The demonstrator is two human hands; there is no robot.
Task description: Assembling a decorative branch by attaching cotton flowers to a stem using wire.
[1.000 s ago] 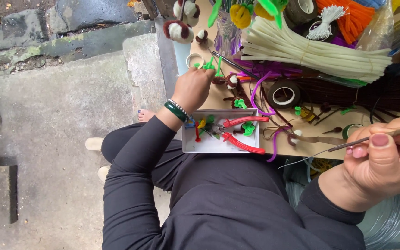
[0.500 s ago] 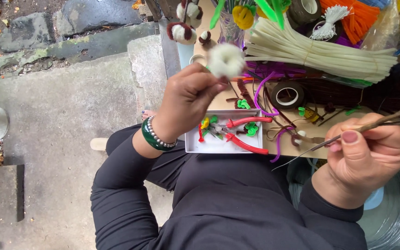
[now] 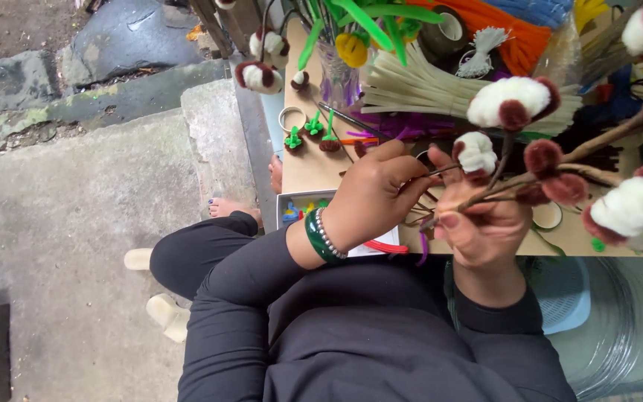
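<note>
Pinched between the left hand (image 3: 377,190) fingertips, a thin wire stem carrying a white-and-brown cotton boll (image 3: 476,154) meets the branch bundle (image 3: 530,182) gripped by the right hand (image 3: 481,223) at centre frame, where a loosened pinch could let the boll spring off onto the cluttered table (image 3: 303,167).

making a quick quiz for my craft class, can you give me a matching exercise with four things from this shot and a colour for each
Things:
1. bangle on the left hand
2. pipe cleaner bundle at the top of the table
3. small puff just above the right hand
4. stool under the table

Colours:
a. white
b. pale blue
c. dark green
d. orange

Pairs: 1-c, 2-d, 3-a, 4-b
</note>
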